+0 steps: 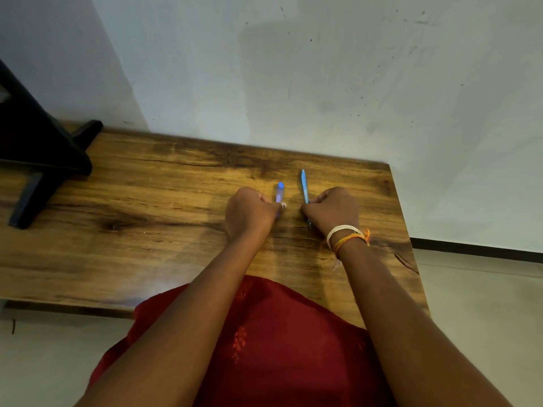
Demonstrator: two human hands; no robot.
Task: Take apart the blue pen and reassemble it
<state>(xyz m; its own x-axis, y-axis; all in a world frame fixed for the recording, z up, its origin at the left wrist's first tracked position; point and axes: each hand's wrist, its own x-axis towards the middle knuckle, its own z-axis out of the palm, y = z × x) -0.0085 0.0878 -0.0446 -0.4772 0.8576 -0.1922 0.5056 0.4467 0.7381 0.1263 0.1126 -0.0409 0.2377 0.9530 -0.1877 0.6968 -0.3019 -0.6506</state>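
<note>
Head view, count first.

— How many pens on the desk [176, 183]?

— Two blue pieces, side by side, both pointing away toward the wall [323, 83]. Shorter blue barrel [279, 193] on the left, blurred. Longer light-blue pen [304, 186] on the right, slimmer, its dark tip poking out behind the knuckles. Whether they are two pens or halves of one, cannot tell.

— Hands?

— Two. Left hand [249, 211], fingers curled, pinching the near end of the blue barrel; something small and pale shows at the pinch. Right hand [332, 211], fingers curled round the light-blue pen near its middle. Each piece sticks out past its fist on the far side.

— Apart or touching?

— Fists near each other, a strip of bare wood between. The pieces do not touch.

— Else?

— Thread bands [346, 235], white and orange, on the right wrist. Red cloth [264, 348] below the forearms. One dark stand [38, 148] at the desk's far-left corner.
</note>
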